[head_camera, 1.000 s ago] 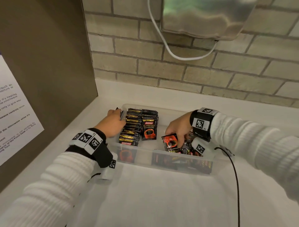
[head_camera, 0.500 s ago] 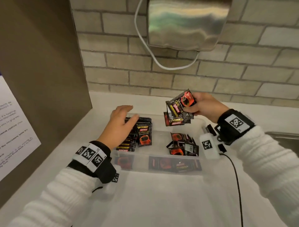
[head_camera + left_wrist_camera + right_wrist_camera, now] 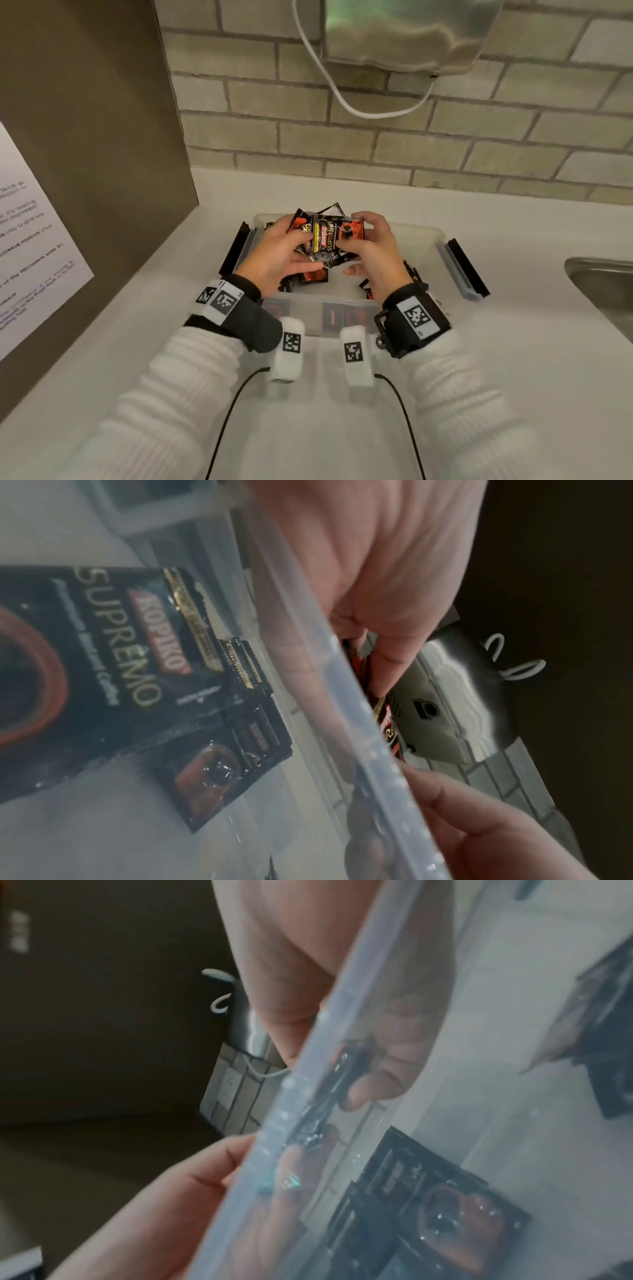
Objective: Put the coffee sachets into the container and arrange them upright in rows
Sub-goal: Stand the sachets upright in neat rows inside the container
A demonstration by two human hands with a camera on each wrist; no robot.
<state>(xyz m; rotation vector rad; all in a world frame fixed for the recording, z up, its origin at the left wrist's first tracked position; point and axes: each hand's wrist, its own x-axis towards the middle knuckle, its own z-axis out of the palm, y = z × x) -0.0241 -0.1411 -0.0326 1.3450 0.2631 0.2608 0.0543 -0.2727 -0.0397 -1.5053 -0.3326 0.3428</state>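
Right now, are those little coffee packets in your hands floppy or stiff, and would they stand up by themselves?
Probably floppy: the coffee sachets look thin and crinkled, fanned unevenly between the left hand and right hand. Likely light. Alone they would probably tip; loose ones lie flat in the container.

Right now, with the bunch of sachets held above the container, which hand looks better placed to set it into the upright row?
Probably the left hand: it grips the bunch too and hangs over the container's left side, where upright sachets show; the right hand is farther away.
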